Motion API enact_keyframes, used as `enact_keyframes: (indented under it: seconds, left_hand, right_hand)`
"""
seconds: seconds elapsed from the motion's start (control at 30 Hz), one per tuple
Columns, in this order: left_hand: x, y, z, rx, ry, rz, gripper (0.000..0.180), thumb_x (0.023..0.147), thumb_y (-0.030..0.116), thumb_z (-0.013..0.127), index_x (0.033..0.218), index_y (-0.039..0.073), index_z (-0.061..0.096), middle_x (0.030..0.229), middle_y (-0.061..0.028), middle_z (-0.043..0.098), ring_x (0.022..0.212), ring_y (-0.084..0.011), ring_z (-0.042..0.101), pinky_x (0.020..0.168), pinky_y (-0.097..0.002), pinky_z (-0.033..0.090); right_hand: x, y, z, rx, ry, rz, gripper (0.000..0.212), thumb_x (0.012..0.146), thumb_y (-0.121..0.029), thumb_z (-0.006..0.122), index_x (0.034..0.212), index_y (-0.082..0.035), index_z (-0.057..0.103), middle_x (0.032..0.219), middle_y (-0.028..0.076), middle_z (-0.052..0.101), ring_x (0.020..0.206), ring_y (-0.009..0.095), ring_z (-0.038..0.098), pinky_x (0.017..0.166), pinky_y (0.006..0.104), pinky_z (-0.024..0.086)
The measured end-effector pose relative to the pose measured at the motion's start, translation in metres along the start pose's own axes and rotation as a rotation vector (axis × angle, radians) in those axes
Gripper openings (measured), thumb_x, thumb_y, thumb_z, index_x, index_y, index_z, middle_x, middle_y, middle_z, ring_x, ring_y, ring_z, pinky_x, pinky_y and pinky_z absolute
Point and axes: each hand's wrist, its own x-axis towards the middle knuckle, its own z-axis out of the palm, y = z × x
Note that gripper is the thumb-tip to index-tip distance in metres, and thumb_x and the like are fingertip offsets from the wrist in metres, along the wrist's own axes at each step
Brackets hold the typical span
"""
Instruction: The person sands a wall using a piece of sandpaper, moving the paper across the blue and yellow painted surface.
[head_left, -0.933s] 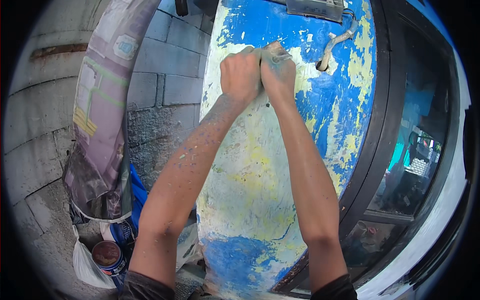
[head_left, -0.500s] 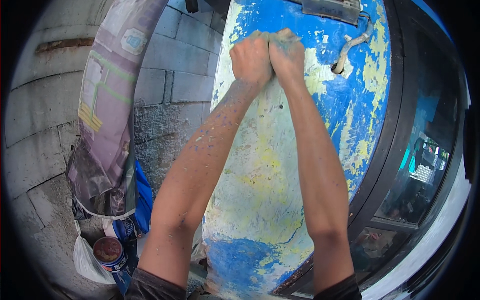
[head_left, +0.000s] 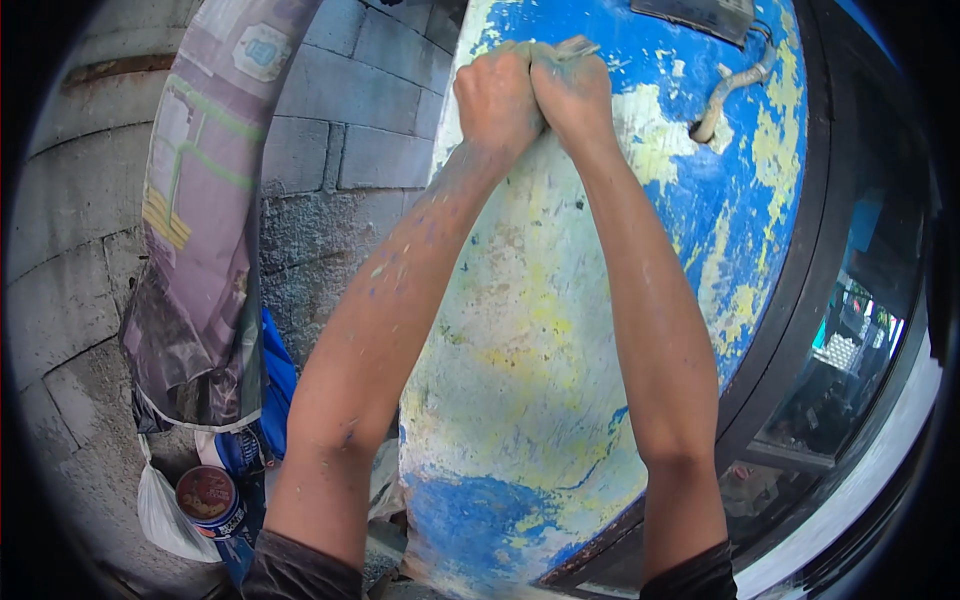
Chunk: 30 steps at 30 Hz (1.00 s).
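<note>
Both arms reach up against a tall panel (head_left: 540,330) whose blue paint is worn down to yellow and white patches. My left hand (head_left: 497,97) and my right hand (head_left: 574,92) are pressed together near the panel's top. Both are closed around a small grey flat tool (head_left: 572,48), whose end sticks out above the right hand against the panel. Paint dust speckles both forearms. The rest of the tool is hidden inside the fists.
A grey block wall (head_left: 340,150) stands at left, with a large printed sack (head_left: 205,220) hanging against it. Below are a round tin (head_left: 205,497), a white plastic bag (head_left: 165,515) and blue cloth (head_left: 275,385). A dark frame (head_left: 800,300) borders the panel's right side.
The clasped hands have slid slightly up and right along the panel, keeping their grip on the tool. The view has shifted a little with them.
</note>
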Motion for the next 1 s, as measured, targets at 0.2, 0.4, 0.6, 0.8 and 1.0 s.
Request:
enact_keyframes:
  seconds: [0.2,0.4,0.6,0.8,1.0]
  left_hand:
    - [0.012,-0.004,-0.01,0.037,-0.099,-0.026,0.011,0.068,0.009,0.064,0.078,0.004,0.066,0.08,-0.02,0.064,0.079,-0.038,0.062,0.07,-0.045,0.049]
    - [0.033,-0.027,0.01,0.102,-0.028,0.093,0.013,0.068,0.007,0.064,0.079,0.002,0.066,0.08,-0.0217,0.064,0.08,-0.0392,0.063,0.071,-0.0466,0.05]
    - [0.014,-0.036,0.001,0.131,-0.038,0.107,0.023,0.069,0.02,0.068,0.089,0.009,0.069,0.081,-0.019,0.065,0.077,-0.038,0.063,0.071,-0.043,0.05]
    - [0.021,-0.038,-0.012,0.178,-0.127,0.017,0.018,0.069,0.02,0.068,0.082,0.009,0.068,0.084,-0.0181,0.066,0.082,-0.0355,0.064,0.075,-0.0434,0.05]
    - [0.038,-0.042,0.009,0.068,-0.041,0.018,0.012,0.073,0.008,0.06,0.078,-0.001,0.066,0.086,-0.0225,0.064,0.081,-0.0395,0.063,0.071,-0.0455,0.05]
  right_hand:
    - [-0.005,-0.003,0.0,-0.016,-0.031,0.017,0.031,0.078,-0.022,0.057,0.076,0.009,0.056,0.071,0.014,0.058,0.071,0.018,0.053,0.065,0.036,0.045]
    - [0.029,-0.005,0.021,0.007,0.057,0.011,0.033,0.079,-0.023,0.058,0.078,0.01,0.057,0.069,0.012,0.057,0.07,0.018,0.053,0.065,0.0343,0.045]
    - [0.014,0.007,0.033,0.044,0.106,-0.019,0.03,0.079,-0.021,0.058,0.079,0.009,0.058,0.071,0.011,0.058,0.067,0.016,0.049,0.061,0.0345,0.043]
    - [0.022,-0.006,0.036,0.036,0.008,0.105,0.038,0.074,-0.026,0.06,0.082,0.011,0.062,0.088,0.029,0.064,0.088,0.041,0.063,0.081,0.0402,0.049]
    - [0.044,0.007,0.041,0.01,-0.018,-0.054,0.03,0.08,-0.022,0.057,0.086,0.008,0.058,0.079,0.013,0.062,0.073,0.015,0.052,0.067,0.0321,0.045]
